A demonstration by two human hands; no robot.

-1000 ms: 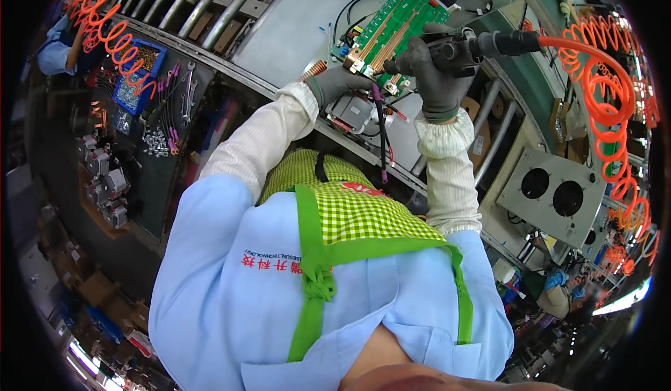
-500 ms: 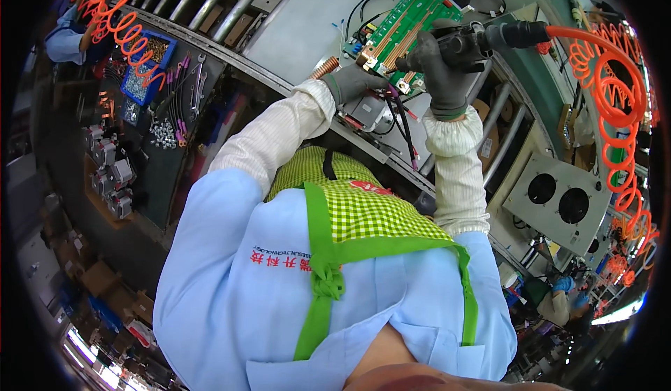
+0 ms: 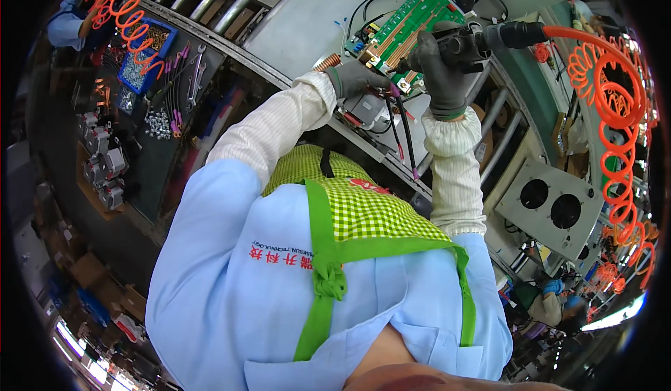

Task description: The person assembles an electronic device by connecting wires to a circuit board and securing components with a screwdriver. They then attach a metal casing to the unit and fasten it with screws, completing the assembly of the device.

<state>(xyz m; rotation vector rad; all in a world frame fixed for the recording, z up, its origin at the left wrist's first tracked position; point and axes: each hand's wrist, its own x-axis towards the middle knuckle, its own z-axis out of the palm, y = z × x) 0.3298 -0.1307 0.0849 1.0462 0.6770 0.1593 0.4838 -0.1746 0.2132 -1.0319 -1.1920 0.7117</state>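
Note:
A green circuit board (image 3: pixel 409 27) sits tilted on a grey metal chassis (image 3: pixel 307 20) at the top of the view. My left hand (image 3: pixel 358 80), in a grey glove, grips the board's near edge beside a copper coil (image 3: pixel 326 62). My right hand (image 3: pixel 442 69), also gloved, is closed around a black air screwdriver (image 3: pixel 482 38) held against the board. An orange coiled hose (image 3: pixel 615 104) runs from the driver's back end to the right. Black and red wires (image 3: pixel 404 136) hang below the board.
A blue bin of screws (image 3: pixel 143 52), hand tools and loose screws lie on a dark mat at left, with grey motors (image 3: pixel 101 160) below. A grey panel with two round holes (image 3: pixel 552 198) stands at right. Another person (image 3: pixel 552 306) works at lower right.
Both hands, the board and the driver have drifted slightly up and right in the picture. The grips look the same, and the driver stays at the board.

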